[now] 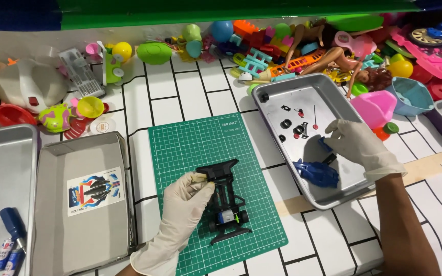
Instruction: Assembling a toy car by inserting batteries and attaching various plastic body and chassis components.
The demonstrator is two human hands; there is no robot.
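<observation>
Head view: left hand (185, 197) grips black chassis (224, 199), right hand (356, 145) in tray (274, 97).

I work at a white tiled counter (195, 92) with dark grout lines. At the far edge a heap of colourful plastic toys (303, 41) lies against a wall with a green band (221, 13). The light is bright and even.

Bright, even overhead light; sharp focus; soft shadows; mild tray (282, 110) glare.
</observation>
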